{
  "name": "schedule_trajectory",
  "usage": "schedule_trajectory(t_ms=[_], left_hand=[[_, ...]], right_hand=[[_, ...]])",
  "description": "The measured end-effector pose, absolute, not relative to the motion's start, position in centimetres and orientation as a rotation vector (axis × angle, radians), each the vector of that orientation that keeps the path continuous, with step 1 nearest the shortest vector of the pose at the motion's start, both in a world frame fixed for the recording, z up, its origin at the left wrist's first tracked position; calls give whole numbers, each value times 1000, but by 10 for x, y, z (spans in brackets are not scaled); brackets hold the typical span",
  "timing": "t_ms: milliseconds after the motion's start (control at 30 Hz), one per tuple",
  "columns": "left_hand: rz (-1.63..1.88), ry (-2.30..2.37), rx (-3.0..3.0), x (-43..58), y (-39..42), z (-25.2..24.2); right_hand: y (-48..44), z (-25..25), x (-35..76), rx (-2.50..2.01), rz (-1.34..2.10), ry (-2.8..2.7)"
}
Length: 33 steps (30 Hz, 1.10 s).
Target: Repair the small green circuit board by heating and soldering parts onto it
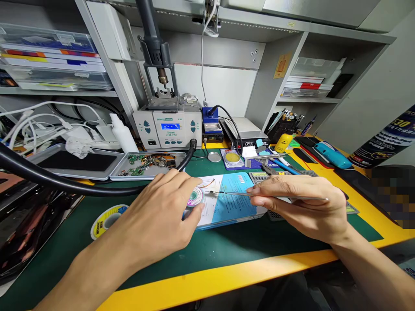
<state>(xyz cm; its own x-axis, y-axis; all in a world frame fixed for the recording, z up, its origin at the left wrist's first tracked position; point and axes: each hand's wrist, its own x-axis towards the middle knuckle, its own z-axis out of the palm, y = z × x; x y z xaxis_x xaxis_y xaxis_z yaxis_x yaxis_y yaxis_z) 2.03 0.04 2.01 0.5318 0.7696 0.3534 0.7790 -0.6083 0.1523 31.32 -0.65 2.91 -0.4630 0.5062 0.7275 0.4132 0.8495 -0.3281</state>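
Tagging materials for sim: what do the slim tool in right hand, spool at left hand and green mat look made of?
Slim tool: probably metal, smooth; silvery with a bright sheen.
Spool: likely plastic, printed face; colored graphics around a hub, too small for certainty.
Green mat: perhaps rubber or vinyl, matte; even color, no sharp reflections.

Stn [168,134] at back, display [170,126] lit blue; wht btl [123,134] just L of it. PCBs [147,166] in tray [123,177] in front. Yel btl [283,142] L of teal case [333,154]. Boxes [48,39] stacked on L shelf [65,93].
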Motion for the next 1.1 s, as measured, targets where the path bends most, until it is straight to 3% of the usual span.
schedule_trajectory(t_ms=[400, 1100], left_hand=[[-704, -1397, -2712, 19, -2, 23], [-648, -1445, -2713, 20, -1, 19]], right_hand=[[-25, 12, 315, -355, -375, -2490], [-33, 4, 306, -394, -470, -2349]])
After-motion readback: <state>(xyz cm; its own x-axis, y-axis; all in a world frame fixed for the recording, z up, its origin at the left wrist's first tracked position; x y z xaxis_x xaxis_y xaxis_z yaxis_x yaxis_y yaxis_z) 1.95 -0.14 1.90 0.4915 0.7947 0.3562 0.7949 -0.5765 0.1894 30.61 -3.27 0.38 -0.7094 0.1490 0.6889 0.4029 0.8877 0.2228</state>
